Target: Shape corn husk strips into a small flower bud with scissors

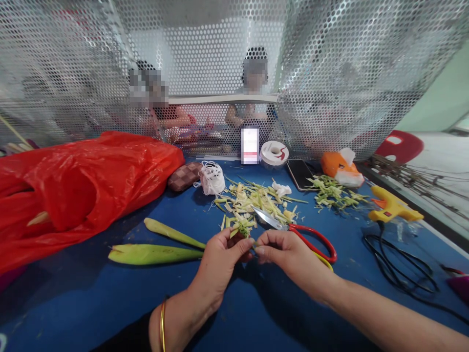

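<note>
Near the middle of the blue table, my left hand [222,256] pinches a small green leafy piece [242,229] between thumb and fingers. Close against it on the right, my right hand [286,252] is closed, thumb and index finger pressed together at the lower end of the piece; what lies between those fingertips is too small to name. Scissors [315,238] with red handles lie just beyond my right hand, blades pointing left. Pale green leaf scraps [252,198] are heaped behind my hands. Two long green leaf pieces [154,254] lie to the left.
A red plastic bag [84,181] covers the left side. White string [212,178], a ribbon spool [274,154] and a dark phone [300,174] stand or lie at the back. A yellow glue gun [394,205] with a black cable is at right. Two people sit behind a perforated screen.
</note>
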Demonstrator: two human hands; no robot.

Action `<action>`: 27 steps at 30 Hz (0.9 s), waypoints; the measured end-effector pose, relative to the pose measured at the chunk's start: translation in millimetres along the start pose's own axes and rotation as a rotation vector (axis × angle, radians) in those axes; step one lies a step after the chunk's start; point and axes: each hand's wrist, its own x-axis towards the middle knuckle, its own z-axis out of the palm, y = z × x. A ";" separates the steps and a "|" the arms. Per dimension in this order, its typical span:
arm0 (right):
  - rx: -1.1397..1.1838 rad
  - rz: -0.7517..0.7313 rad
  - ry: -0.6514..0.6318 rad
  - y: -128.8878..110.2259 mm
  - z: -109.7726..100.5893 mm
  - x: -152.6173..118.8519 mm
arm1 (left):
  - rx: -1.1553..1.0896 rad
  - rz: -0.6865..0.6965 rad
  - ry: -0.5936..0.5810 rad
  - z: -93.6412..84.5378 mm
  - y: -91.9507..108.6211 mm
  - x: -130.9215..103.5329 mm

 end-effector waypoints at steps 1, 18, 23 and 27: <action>-0.009 -0.003 -0.005 -0.2 0.0 -0.1 | -0.002 -0.006 -0.002 -0.2 -0.1 0.2; -0.386 -0.234 0.147 3.6 3.3 -2.8 | 0.022 0.019 0.018 -2.1 -5.2 1.2; -0.446 -0.302 0.180 4.4 3.1 -3.4 | 0.091 0.117 0.021 -4.0 -6.0 4.8; -0.471 -0.317 0.190 5.4 3.0 -4.5 | 0.117 0.113 0.016 -3.7 -4.5 4.9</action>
